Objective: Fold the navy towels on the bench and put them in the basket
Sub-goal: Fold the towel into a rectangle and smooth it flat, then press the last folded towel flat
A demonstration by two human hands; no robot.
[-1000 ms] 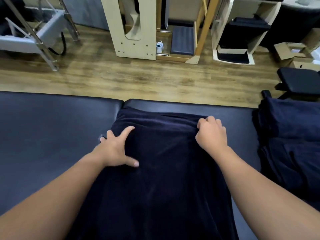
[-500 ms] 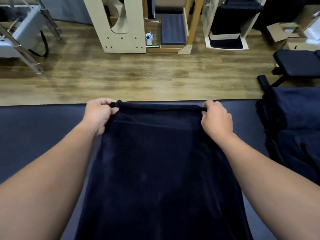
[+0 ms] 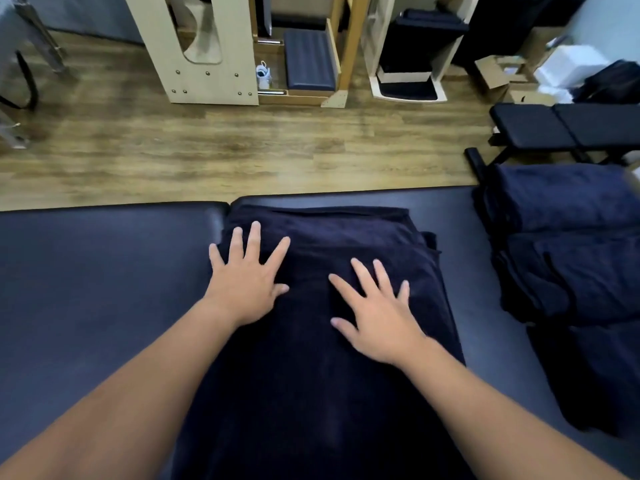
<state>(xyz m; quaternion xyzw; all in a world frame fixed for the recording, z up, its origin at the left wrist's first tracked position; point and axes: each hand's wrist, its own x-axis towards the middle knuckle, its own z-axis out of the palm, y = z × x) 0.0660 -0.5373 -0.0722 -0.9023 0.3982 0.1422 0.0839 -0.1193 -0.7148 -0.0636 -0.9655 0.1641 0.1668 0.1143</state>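
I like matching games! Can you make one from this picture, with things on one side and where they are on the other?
Things:
1. left hand
2. right hand
3. pile of navy towels
4. light wooden floor

Places:
A. beyond the black padded bench
B. flat on the spread navy towel, near its left edge
C. heaped at the bench's right end
D. flat on the spread towel, right of its middle

Pairs: 1-B, 2-D, 3-C, 4-A

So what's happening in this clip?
A person is folding a navy towel on the black padded bench. Both hands, left hand and right hand, lie flat and open on it, pressing it down. More navy towels sit piled at the right. No basket is in view.
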